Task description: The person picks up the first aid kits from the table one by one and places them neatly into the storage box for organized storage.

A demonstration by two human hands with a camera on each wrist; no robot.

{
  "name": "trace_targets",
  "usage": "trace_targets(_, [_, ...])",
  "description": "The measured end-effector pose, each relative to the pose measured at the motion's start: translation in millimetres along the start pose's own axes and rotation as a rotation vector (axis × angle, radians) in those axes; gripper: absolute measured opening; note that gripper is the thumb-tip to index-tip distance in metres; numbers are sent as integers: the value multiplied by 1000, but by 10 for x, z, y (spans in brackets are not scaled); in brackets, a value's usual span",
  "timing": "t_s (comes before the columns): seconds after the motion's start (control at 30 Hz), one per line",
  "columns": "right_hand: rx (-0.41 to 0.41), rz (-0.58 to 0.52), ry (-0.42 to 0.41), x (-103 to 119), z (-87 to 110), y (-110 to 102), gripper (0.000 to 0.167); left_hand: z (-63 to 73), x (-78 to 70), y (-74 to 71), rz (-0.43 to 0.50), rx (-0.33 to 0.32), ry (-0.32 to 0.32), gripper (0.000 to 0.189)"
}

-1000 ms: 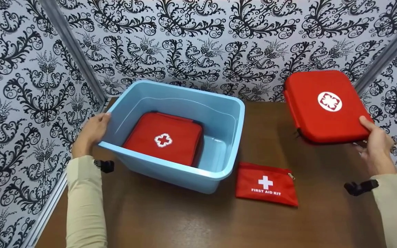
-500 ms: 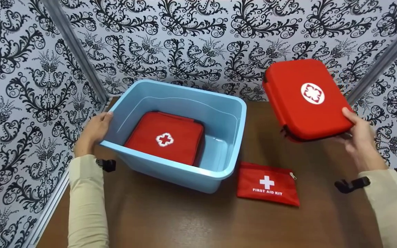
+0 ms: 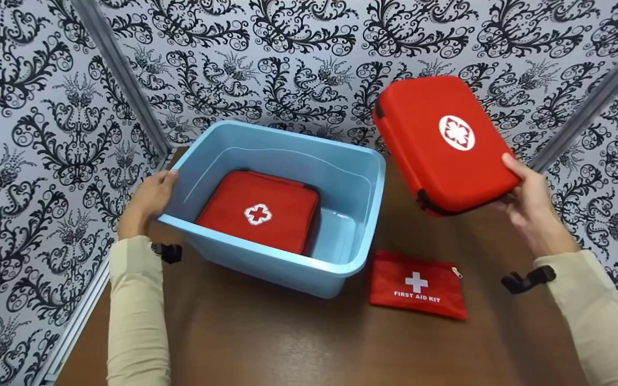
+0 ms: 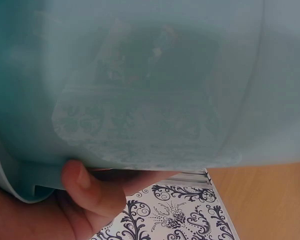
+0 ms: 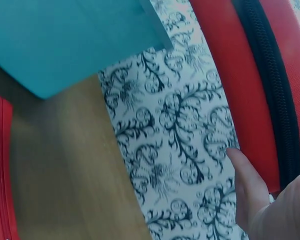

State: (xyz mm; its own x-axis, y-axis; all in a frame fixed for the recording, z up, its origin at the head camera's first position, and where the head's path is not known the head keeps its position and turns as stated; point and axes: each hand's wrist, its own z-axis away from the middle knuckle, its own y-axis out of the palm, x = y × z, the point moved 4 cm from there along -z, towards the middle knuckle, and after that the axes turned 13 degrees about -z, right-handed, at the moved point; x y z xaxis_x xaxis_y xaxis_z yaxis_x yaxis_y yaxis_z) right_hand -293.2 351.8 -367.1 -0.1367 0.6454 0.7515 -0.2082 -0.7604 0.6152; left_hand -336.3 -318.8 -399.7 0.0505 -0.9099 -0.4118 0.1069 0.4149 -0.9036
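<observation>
Gripping the red case (image 3: pixel 427 155) by its lower right side, the right hand (image 3: pixel 536 203) has its thumb on top and fingers beneath, parted as wide as the case's thickness. The case tilts above the table (image 3: pixel 298 343) at right of frame, its long axis running upper left to lower right, white emblem (image 3: pixel 457 133) facing the camera. At left, the left hand (image 3: pixel 152 197) holds the left rim of the blue tub (image 3: pixel 266 271); a red bag (image 3: pixel 236 201) lies inside.

Glossy brown tabletop (image 3: pixel 287 348), back wall (image 3: pixel 309 48) papered in black scrollwork on white, matching left wall (image 3: pixel 24 161) with a pale rail (image 3: pixel 73 331) at its foot, grey corner posts (image 3: pixel 124 72).
</observation>
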Motion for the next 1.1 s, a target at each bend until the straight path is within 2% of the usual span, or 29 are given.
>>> trace_targets(0.17, [23, 30, 17, -108, 2, 193, 23, -5, -2, 3, 9, 7, -5, 72])
trace_targets(0.37, [10, 45, 39, -257, 31, 398, 22, 27, -6, 11, 55, 11, -30, 69])
trace_targets(0.53, [10, 85, 69, -383, 45, 551, 25, 28, -6, 7, 54, 18, -27, 70])
trace_targets(0.83, [77, 154, 64, -548, -4, 817, 41, 29, -9, 13, 61, 30, -34, 70])
trace_targets(1.1, [96, 186, 75, -678, -38, 1050, 42, 32, -21, -3, 52, 30, -23, 71])
